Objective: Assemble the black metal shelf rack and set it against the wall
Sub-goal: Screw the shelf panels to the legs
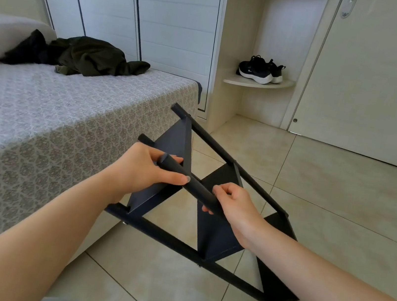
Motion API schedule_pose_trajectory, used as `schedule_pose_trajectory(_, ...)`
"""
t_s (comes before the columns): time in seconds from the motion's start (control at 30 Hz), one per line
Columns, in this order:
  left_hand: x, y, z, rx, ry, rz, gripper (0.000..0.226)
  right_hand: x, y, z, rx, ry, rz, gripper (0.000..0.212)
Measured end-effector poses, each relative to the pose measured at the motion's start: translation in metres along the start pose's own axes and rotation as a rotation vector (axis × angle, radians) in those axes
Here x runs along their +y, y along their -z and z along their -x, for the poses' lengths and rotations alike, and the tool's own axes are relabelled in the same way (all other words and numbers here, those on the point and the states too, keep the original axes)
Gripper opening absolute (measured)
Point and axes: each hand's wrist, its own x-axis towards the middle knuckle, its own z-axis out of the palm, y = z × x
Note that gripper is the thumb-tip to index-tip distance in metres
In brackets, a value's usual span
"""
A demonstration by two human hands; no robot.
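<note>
As the smooth, round black metal tube [197, 186] lies across the partly built black metal shelf rack [177, 243], the left hand [150, 171] wraps its upper end and the right hand [233, 205] pinches it lower down. Seating it well probably means lining it up with the corners of the flat shelf panels, parallel to the other matte posts, before pressing. The rack lies tipped on the glossy beige floor tiles [340, 199], just beside the bed with its grey patterned cover [42, 112], not yet against a wall.
</note>
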Motion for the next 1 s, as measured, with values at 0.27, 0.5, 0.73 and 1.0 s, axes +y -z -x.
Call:
schedule_pose_trajectory(0.27, -0.042, 0.008, 0.004, 0.023, 0.073, 0.130, 0.046, 0.001, -0.019, -0.019, -0.052, -0.030, 0.103, 0.015)
schedule_pose_trajectory(0.5, -0.073, -0.009, 0.008, 0.032, 0.041, 0.259, 0.056, 0.014, -0.021, -0.023, -0.066, -0.050, 0.183, 0.015)
schedule_pose_trajectory(0.73, -0.092, -0.030, 0.009, 0.009, 0.081, 0.278, 0.065, 0.036, -0.015, -0.020, -0.044, -0.046, 0.245, 0.011)
schedule_pose_trajectory(1.0, -0.136, -0.055, 0.005, -0.047, 0.205, 0.317, 0.046, 0.079, -0.015, -0.027, -0.056, -0.062, 0.346, 0.010)
